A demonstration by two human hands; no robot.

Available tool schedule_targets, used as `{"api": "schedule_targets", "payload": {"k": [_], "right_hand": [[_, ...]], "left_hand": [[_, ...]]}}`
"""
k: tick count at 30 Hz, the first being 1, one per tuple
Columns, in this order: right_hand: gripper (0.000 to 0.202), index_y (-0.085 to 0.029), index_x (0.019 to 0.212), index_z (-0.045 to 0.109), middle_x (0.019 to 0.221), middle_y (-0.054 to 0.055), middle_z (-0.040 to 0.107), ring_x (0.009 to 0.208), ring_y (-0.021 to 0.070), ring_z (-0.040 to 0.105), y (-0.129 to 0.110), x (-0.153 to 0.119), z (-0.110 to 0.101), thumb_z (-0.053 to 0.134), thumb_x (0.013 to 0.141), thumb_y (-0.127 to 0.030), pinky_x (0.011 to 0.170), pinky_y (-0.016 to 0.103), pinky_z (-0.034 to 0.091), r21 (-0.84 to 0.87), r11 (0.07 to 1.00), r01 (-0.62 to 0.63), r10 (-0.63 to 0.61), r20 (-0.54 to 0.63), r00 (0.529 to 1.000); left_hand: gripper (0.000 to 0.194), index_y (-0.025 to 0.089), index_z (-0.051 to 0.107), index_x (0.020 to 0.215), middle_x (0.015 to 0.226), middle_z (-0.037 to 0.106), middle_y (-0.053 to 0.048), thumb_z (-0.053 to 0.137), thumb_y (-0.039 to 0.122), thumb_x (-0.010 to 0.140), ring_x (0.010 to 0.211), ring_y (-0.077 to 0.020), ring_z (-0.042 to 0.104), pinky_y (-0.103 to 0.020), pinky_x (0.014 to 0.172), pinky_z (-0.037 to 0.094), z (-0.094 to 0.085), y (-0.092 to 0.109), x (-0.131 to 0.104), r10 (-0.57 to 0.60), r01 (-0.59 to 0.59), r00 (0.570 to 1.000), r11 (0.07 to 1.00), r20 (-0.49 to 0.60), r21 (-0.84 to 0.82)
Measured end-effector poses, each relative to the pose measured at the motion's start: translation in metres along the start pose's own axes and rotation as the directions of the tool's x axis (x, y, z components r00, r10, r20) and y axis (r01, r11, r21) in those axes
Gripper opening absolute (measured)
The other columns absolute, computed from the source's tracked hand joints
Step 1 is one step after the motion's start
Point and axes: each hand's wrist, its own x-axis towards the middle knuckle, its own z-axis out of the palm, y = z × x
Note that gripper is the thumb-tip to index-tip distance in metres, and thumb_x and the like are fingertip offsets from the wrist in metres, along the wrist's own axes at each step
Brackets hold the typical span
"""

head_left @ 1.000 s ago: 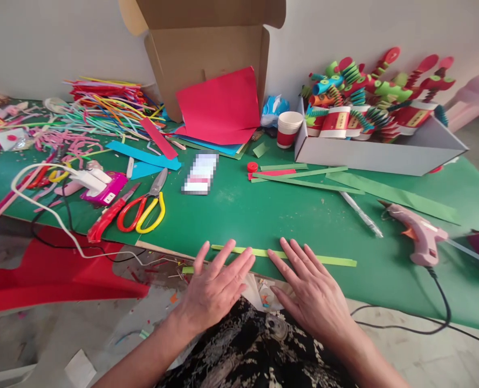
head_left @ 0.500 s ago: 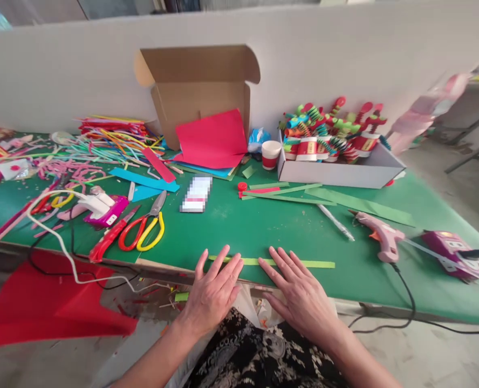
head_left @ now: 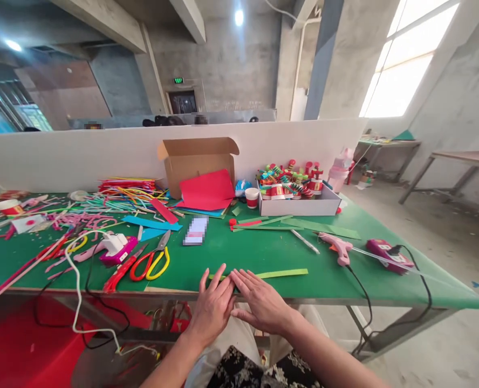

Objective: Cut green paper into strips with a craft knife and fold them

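Note:
A narrow light-green paper strip (head_left: 284, 273) lies along the front edge of the green table (head_left: 231, 253). My left hand (head_left: 213, 302) rests palm down over the strip's left part, its fingers stretched out and a little spread. Beside it my right hand (head_left: 259, 304) lies flat, its fingertips on the strip and touching the left hand's fingers. Both hands cover the strip's middle; its right end stays visible. Neither hand grips anything.
To the left are scissors (head_left: 157, 260), a red-handled knife (head_left: 120, 274) and a purple power socket (head_left: 118, 252). A phone (head_left: 196, 231) lies ahead. At right are a pink glue gun (head_left: 336, 246), green paper strips (head_left: 259, 222) and a white box (head_left: 300, 207) of cup figures.
My right hand has slid left along the strip until it meets the left hand. The camera view has tilted up, showing more of the room.

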Motion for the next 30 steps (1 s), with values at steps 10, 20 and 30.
{"api": "schedule_targets", "payload": {"k": [10, 20, 30], "right_hand": [[0.077, -0.01, 0.149, 0.042, 0.152, 0.018, 0.041, 0.144, 0.0289, 0.036, -0.001, -0.002, 0.006, 0.046, 0.094, -0.064, 0.12, 0.047, 0.03, -0.062, 0.998, -0.025, 0.025, 0.003, 1.0], [0.067, -0.001, 0.136, 0.052, 0.149, 0.022, 0.045, 0.144, 0.0301, 0.036, -0.009, 0.014, 0.001, 0.05, 0.096, -0.055, 0.121, 0.044, 0.029, -0.064, 0.996, -0.061, 0.064, 0.046, 0.997], [0.081, -0.007, 0.152, 0.034, 0.156, 0.021, 0.035, 0.146, 0.0315, 0.031, -0.006, 0.014, 0.007, 0.046, 0.094, -0.062, 0.122, 0.048, 0.025, -0.096, 0.995, -0.024, 0.031, 0.074, 0.997]], "left_hand": [[0.013, 0.023, 0.069, 0.084, 0.093, 0.074, -0.006, 0.056, 0.023, 0.085, 0.092, -0.0242, 0.066, -0.04, 0.082, 0.053, 0.003, -0.037, 0.02, -0.37, 0.372, 0.928, 0.925, 0.039, -0.077], [0.014, 0.024, 0.066, 0.071, 0.092, 0.072, -0.003, 0.06, 0.022, 0.084, 0.091, -0.0212, 0.063, -0.036, 0.083, 0.05, 0.0, -0.044, 0.022, -0.451, 0.469, 0.879, 0.877, 0.156, -0.107], [0.017, 0.022, 0.061, 0.068, 0.093, 0.069, -0.003, 0.062, 0.023, 0.085, 0.093, -0.0212, 0.061, -0.034, 0.085, 0.048, -0.004, -0.052, 0.023, -0.535, 0.561, 0.817, 0.824, 0.216, -0.079]]}}
